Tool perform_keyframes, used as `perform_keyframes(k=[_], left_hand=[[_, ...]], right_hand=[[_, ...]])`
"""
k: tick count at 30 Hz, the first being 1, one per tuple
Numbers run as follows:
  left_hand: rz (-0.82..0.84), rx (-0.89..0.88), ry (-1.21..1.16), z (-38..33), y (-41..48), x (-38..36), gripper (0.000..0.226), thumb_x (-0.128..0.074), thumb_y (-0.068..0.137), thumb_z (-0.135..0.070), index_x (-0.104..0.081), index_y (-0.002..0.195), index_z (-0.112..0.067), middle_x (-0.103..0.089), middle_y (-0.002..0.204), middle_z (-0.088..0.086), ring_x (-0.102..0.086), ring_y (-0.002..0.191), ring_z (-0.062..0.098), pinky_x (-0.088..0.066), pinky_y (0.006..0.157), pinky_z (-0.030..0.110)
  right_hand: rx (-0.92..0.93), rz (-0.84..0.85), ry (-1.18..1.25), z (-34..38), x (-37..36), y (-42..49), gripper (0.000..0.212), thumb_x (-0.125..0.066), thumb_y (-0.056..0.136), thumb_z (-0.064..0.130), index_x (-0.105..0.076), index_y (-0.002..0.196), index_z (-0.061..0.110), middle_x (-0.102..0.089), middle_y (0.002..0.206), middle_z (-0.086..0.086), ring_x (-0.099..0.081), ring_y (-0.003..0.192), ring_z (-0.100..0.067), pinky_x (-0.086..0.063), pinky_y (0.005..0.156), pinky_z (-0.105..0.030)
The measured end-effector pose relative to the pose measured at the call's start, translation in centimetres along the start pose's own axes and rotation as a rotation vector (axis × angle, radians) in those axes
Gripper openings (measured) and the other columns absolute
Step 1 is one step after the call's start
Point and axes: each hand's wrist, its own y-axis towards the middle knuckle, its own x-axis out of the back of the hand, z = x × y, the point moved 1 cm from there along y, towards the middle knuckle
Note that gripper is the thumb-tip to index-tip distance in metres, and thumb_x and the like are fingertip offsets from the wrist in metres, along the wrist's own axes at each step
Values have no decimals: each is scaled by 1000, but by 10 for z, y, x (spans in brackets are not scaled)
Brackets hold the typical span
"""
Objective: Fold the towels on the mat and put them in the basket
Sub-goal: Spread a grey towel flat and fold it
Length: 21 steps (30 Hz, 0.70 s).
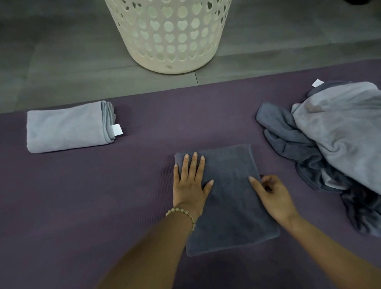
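Pressing flat on the dark grey towel (231, 200), the left hand (191, 182) has its fingers straight and spread near the towel's ten o'clock corner. The right hand (274, 195) lays its forefinger on the cloth, and its other fingers curl at the three o'clock edge, seemingly pinching it. This towel lies at the middle of the mat (76, 197) as a narrow rectangle, so I judge it partly folded, with perhaps one fold left. A light folded towel (66, 129) waits at ten o'clock, not yet in the basket. A crumpled pile (342, 138) of light and dark towels at three o'clock is still unfolded. The basket (170, 33) stands on the floor (44, 64) at twelve o'clock, and its contents cannot be seen. Most of the task looks to remain.
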Motion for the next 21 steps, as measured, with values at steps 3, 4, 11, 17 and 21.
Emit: perform_keyframes(k=[3, 4, 11, 17, 21], left_hand=[[-13, -4, 19, -1, -1, -1, 75, 30, 68, -52, 34, 136, -22, 36, 146, -4, 38, 129, 18, 21, 109, 42], [-12, -2, 16, 0, -1, 0, 75, 30, 68, -52, 34, 136, -22, 37, 145, -4, 38, 129, 18, 21, 109, 42], [-103, -29, -111, 2, -14, 2, 88, 41, 68, -63, 23, 143, -20, 29, 150, -4, 29, 137, 16, 19, 113, 35], [-118, -27, -41, 19, -7, 11, 73, 14, 83, -57, 20, 143, -16, 17, 158, 0, 21, 142, 14, 18, 113, 31], [-2, 25, -86, 20, 2, 12, 73, -16, 98, -54, 17, 148, -13, 18, 158, -1, 19, 145, 17, 9, 118, 33]], right_hand=[[3, 134, -187, -19, 7, -18, 29, -58, 90, 45, -60, 89, 16, -66, 82, 7, -63, 78, -9, -46, 63, -22], [20, 147, -264, -24, 9, -21, 31, -55, 90, 46, -60, 86, 17, -66, 80, 7, -64, 77, -11, -48, 64, -25], [310, -184, -510, -11, 18, -35, 29, -49, 93, 44, -51, 103, 17, -55, 91, 5, -59, 80, -21, -46, 64, -31], [726, 27, -793, 34, -33, 0, 69, -4, 97, 57, -20, 151, 17, -16, 159, 1, -2, 146, -13, 7, 118, -30], [521, 163, -929, 26, -44, 29, 89, 9, 78, 70, 13, 150, 19, 20, 156, 10, 28, 137, -4, 25, 111, -24]])
